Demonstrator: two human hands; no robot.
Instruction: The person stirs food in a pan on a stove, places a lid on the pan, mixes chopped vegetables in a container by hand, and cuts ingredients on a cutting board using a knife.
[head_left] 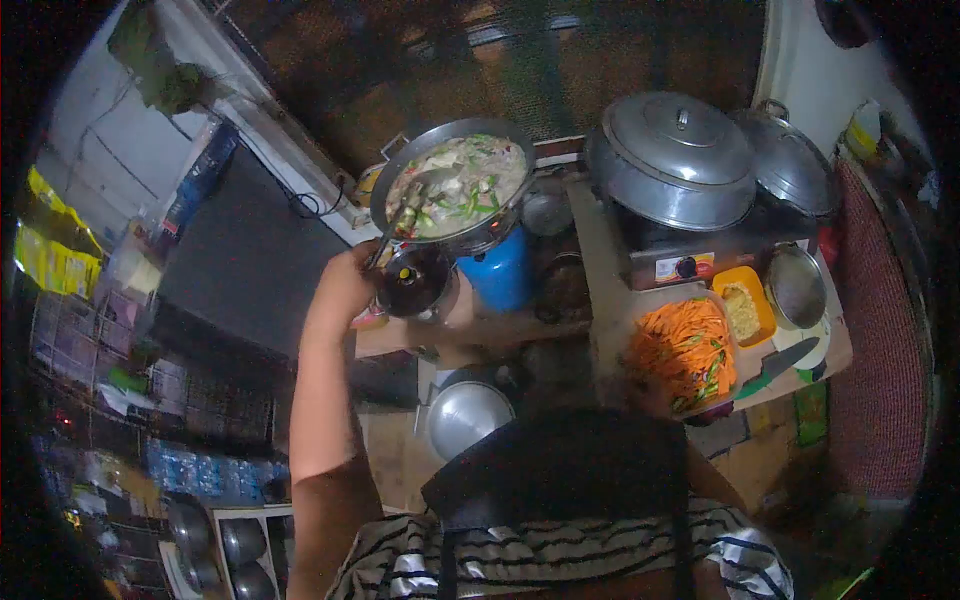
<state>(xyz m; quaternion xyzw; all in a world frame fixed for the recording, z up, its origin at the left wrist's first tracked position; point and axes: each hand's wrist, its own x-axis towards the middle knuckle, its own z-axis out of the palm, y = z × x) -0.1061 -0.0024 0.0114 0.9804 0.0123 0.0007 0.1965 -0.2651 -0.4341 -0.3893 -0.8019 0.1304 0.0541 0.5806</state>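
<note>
My left hand [350, 285] is closed around the handle of a metal ladle [408, 205], at the near left side of a wide wok [382, 215]. The ladle's head lies in a pale, creamy stew [465, 170] with green pieces and bits of red, partly sunk in it. Below the wok stands a blue gas cylinder [495, 270]. A dark, round lidded pot [412, 285] with a yellow spot on top sits just right of my hand. My right hand is not in view.
To the right, a large lidded pot [680, 160] rests on a gas stove [700, 262]. Nearer are shredded carrots [685, 350], an orange container [762, 290] of chopped pale food, a metal bowl [797, 287] and a knife [785, 358]. A metal pan [470, 422] sits lower down.
</note>
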